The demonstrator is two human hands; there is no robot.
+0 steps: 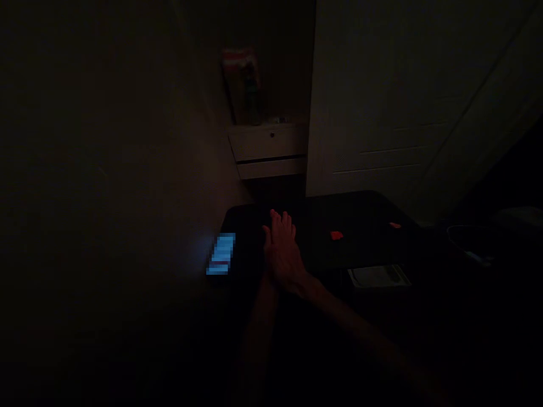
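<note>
The room is very dark. My right hand [285, 253] reaches in from the lower right over a dark table [365, 209], fingers stretched out together and holding nothing. My left hand [267, 244] comes up from below and lies against the right hand's left side, mostly hidden behind it, so its fingers cannot be made out. A phone [221, 255] with a lit blue screen lies on the table just left of both hands.
Two small red items [336, 235] [395, 225] lie on the table right of the hands, and a pale flat sheet [379, 276] sits at its near edge. Behind stand a white drawer unit [271, 148] carrying a box [241, 85], and a white door [382, 96].
</note>
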